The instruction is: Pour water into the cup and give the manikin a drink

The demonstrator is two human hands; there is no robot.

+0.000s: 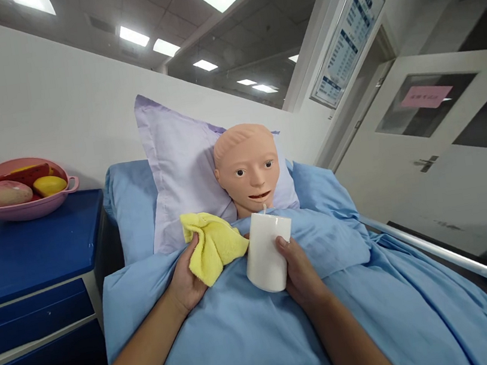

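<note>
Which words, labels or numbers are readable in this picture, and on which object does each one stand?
Wall chart: printed rows, too small to read.
Pink note on the door window: characters blurred, unreadable.
White cup in the right hand, yellow cloth in the left hand: no text visible.

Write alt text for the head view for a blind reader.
The right hand holds a white cylindrical cup below the mouth of a plastic training manikin, while the left hand holds a crumpled yellow cloth beside its chin. It lies under a light blue blanket, head on a lilac pillow.
</note>
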